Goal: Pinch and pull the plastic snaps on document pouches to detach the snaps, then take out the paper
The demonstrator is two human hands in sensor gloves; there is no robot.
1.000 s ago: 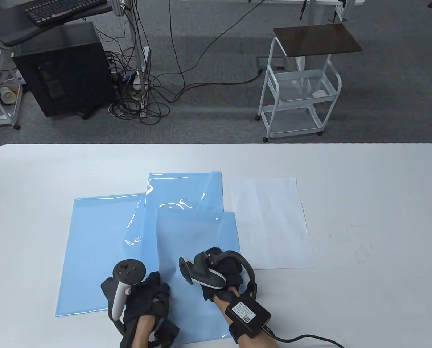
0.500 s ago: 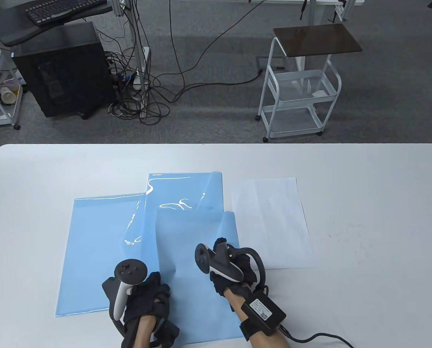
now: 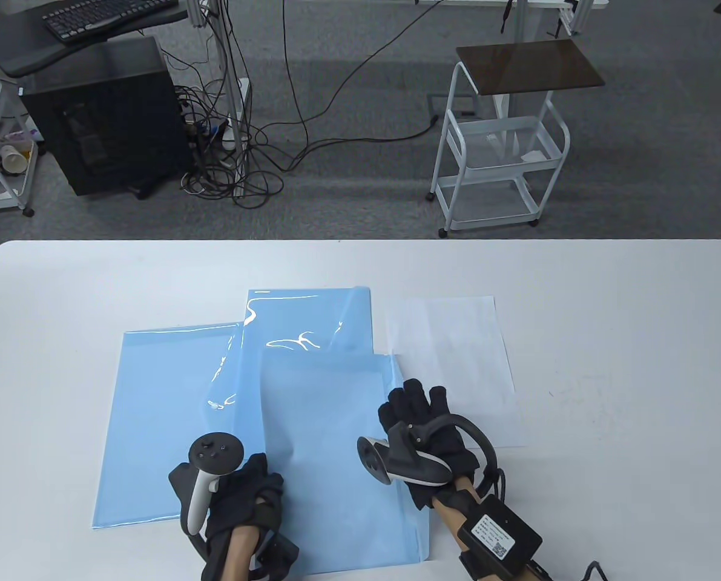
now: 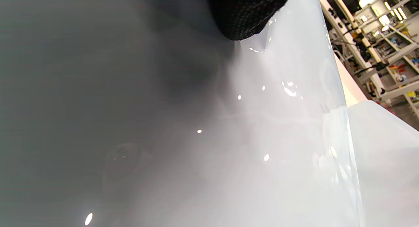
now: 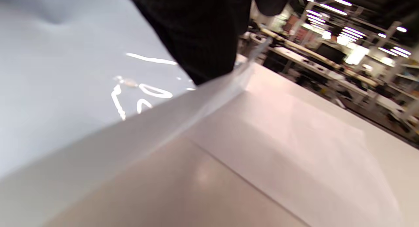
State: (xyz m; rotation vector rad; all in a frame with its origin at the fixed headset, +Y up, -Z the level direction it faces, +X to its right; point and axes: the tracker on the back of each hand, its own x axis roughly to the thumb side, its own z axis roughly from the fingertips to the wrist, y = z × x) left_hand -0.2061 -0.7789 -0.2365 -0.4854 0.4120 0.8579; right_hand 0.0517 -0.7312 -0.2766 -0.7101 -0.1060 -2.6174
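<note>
**Background gear, off-table**

White table [image 3: 608, 315] under the hands. Beyond it, grey carpet. Far ahead-left of left hand: black PC tower [image 3: 103, 118], keyboard [image 3: 103, 15] on a dark shelf above it, cable tangle [image 3: 239, 163] alongside. Far left edge: white rack w/ paper cup [image 3: 14, 158]. Ahead-right of right hand: white wheeled cart [image 3: 499, 163], dark wood top.

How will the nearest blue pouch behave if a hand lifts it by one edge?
The nearest blue pouch would probably flop and bend: the pouch behind it already curls at its edge. Its glossy surface suggests it is slippery. It looks thin, so likely light.
</note>
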